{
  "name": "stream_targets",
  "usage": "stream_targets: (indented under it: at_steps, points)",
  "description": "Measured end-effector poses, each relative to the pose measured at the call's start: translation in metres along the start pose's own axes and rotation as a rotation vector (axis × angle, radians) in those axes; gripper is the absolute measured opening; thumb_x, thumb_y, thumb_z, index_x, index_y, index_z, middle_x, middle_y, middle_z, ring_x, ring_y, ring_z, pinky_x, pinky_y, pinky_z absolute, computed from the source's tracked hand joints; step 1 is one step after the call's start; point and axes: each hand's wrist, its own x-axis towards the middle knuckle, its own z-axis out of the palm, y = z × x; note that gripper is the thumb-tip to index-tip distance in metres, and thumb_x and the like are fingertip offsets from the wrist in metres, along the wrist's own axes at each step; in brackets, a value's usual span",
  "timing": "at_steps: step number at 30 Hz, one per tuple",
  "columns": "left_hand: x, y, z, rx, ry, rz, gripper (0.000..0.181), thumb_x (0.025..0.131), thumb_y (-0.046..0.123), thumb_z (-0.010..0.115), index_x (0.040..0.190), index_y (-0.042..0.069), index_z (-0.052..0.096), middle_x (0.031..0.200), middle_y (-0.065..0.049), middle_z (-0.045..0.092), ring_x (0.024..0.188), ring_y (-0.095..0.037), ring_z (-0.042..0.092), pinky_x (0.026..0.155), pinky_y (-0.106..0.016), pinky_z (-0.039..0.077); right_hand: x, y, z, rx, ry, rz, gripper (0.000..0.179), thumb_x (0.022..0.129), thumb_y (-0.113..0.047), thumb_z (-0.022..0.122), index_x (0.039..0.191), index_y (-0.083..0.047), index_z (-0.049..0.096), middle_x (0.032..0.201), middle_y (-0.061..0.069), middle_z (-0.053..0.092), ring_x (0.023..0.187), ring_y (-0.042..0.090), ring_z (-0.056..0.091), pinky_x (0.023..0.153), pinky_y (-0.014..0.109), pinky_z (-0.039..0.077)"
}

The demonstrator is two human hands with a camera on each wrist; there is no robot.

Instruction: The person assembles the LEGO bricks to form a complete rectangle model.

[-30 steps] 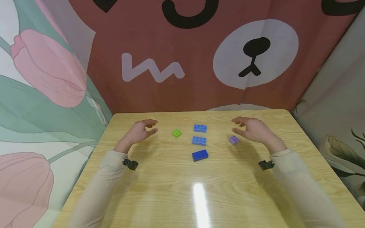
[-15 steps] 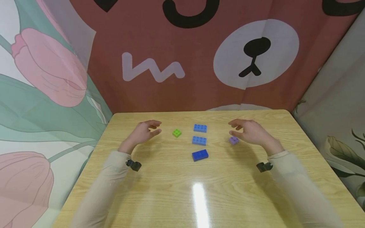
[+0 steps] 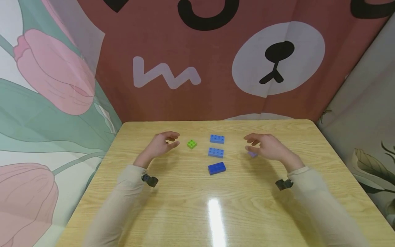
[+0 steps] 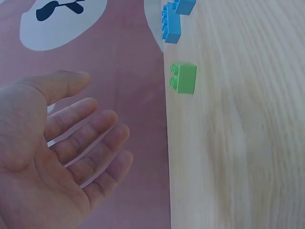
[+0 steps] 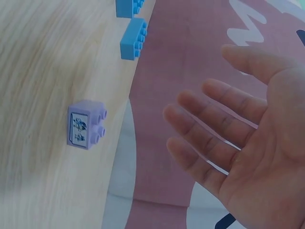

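At the left, the left hand (image 3: 158, 144) is held above the pale wood-grain table (image 3: 172, 212), its fingers relaxed and parted, with nothing gripped. Just to the right of its fingertips the green brick (image 3: 191, 144) is found, nearer to this hand than to the other; it is square, studded and turned cornerwise.

Farther right, three oblong blue plastic bricks are set in a column: the far brick (image 3: 217, 139) and middle brick (image 3: 216, 152), both studded, with long axes laid left to right, and the darker near brick (image 3: 217, 168), slightly skewed.

At the right, the right hand (image 3: 266, 146) is held with fingers loosely bent, nothing grasped. Below its thumb, apart from it, the small purple brick (image 5: 86, 125) is placed; a picture is printed on one side.
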Motion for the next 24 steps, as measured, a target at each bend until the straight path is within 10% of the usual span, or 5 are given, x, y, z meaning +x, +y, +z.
stream_targets:
  at_steps: [24]
  points:
    - [0.012, 0.012, 0.032, -0.092, -0.047, 0.038, 0.037, 0.096, 0.019, 0.067, 0.13, 0.004, 0.064, 0.124, -0.016, 0.068, 0.111, -0.031, 0.067, 0.094, -0.046, 0.056, 0.005, -0.009, 0.033, 0.091, -0.048, -0.098, 0.038, 0.096, -0.024, 0.068, 0.129, -0.006, 0.064, 0.111, 0.012, 0.073, 0.095, 0.022, 0.07, 0.084, 0.044, 0.057]
